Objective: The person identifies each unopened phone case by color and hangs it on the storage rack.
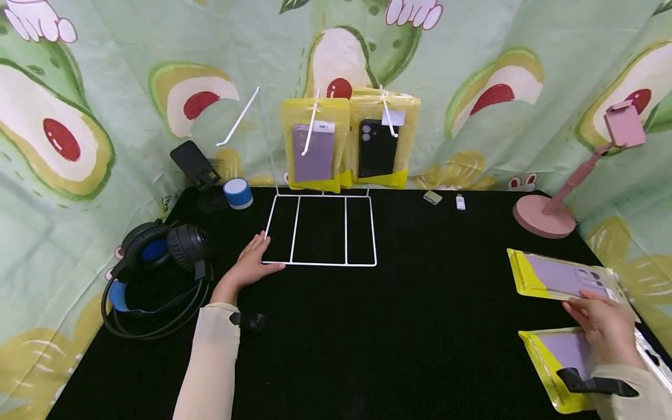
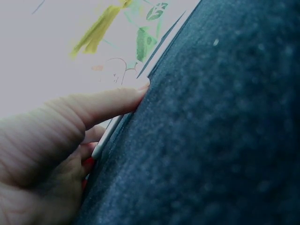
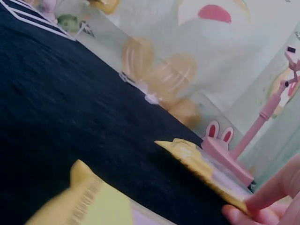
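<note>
My left hand [image 1: 251, 265] rests at the front left corner of a white wire display rack [image 1: 320, 264]. Its thumb lies along the front wire, while the other fingers stretch along the side wire. At the right, my right hand [image 1: 609, 324] pinches the edge of a yellow-and-clear package [image 1: 525, 274] with a purple phone case [image 1: 559, 274] inside. A second such package [image 1: 543, 364] lies nearer, partly hidden under the right wrist. From the rack's hooks hang packaged cases, a purple one [image 1: 321, 157] and a black one [image 1: 370, 157]; the left hook [image 1: 238, 116] is bare.
Headphones [image 1: 157, 251] with a looped cable lie at the left. Behind them stand a black phone stand [image 1: 194, 163] and a blue-and-white roll [image 1: 238, 193]. Two small items, one a white stick [image 1: 460, 202], sit at the back. A pink stand [image 1: 546, 216] is at the back right.
</note>
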Available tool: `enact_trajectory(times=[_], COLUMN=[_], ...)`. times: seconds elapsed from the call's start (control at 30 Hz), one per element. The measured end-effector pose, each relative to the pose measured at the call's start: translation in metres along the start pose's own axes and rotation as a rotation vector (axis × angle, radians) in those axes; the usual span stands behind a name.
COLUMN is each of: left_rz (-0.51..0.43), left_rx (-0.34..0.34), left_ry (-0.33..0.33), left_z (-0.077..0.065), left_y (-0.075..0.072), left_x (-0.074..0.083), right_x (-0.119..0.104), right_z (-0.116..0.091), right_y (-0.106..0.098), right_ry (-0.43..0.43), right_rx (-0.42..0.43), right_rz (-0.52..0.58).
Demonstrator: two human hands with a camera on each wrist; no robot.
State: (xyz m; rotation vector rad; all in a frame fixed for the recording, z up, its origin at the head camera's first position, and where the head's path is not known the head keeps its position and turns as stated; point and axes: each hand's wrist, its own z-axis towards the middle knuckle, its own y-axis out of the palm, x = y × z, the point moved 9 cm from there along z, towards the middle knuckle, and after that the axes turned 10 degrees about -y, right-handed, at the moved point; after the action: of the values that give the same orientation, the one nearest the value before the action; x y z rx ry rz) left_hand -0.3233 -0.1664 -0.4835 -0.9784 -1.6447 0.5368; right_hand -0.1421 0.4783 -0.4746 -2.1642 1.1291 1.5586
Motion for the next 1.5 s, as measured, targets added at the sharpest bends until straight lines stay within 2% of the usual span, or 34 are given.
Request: enact_trajectory(times=[0.07,0.2,0.3,0.4,0.5,0.63,0.73,0.77,0.9,1.03,1.17,1.27,1.5], left_rz=[-0.004,-0.003,-0.001,0.003,0.008,0.007,0.005,0.005,0.007,0.008,0.008,0.007,0.001], left_rx=[-0.002,-0.003,-0.003,-0.002,-0.001,-0.001,-0.001,-0.002,-0.003,0.0,0.001,0.004,0.015], left_ry=[0.002,-0.001,-0.011,-0.019,-0.02,-0.016,-0.017,-0.017,-0.016,-0.014,-0.013,-0.005,0.025], left_z=[0.0,0.0,0.0,0.001,0.001,0.0,0.0,0.0,-0.001,0.0,0.003,0.002,0.0], left_y=[0.0,0.001,0.0,0.0,-0.001,-0.001,-0.001,-0.001,-0.001,-0.001,0.0,0.002,-0.001], left_x=[0.001,0.002,0.001,0.0,0.0,0.001,0.001,0.001,0.001,0.001,-0.001,-0.002,0.0], right_x=[-0.002,-0.008,-0.02,-0.037,-0.057,-0.082,-0.093,-0.095,-0.097,-0.09,-0.076,-0.064,-0.039], right_z=[-0.003,-0.012,-0.023,-0.042,-0.07,-0.114,-0.144,-0.152,-0.183,-0.208,-0.227,-0.238,-0.252], right_y=[0.001,0.007,0.014,0.031,0.055,0.088,0.113,0.122,0.164,0.211,0.262,0.298,0.368], right_ry=[-0.046,-0.154,-0.295,-0.469,-0.637,-0.87,-1.003,-1.016,-1.121,-1.205,-1.246,-1.25,-1.196], right_rx=[0.014,0.026,0.023,-0.074,-0.265,-0.48,-0.583,-0.624,-0.764,-0.897,-1.051,-1.145,-1.287], right_rz=[0.019,0.162,0.266,0.367,0.521,0.571,0.539,0.558,0.509,0.332,0.115,0.024,-0.02])
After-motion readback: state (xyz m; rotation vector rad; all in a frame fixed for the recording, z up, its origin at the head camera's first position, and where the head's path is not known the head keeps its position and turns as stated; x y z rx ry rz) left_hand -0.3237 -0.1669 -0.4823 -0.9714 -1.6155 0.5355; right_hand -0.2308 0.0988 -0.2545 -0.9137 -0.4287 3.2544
